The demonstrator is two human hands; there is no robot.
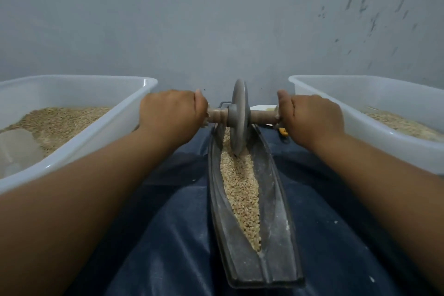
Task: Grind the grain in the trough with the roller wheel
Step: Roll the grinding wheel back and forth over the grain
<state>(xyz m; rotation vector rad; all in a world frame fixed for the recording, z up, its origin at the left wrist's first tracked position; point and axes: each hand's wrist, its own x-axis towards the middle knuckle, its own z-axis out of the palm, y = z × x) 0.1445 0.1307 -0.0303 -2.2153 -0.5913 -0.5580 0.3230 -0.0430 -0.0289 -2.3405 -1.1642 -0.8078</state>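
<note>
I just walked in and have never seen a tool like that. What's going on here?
A person is grinding grain in a long narrow trough. The left hand and right hand each grip one end of the handle through an upright roller wheel, which sits in the grain at the trough's far end. A plastic tub of grain stands on each side.

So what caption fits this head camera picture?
Both hands grip the roller wheel, crushing grain in the trough.
</note>
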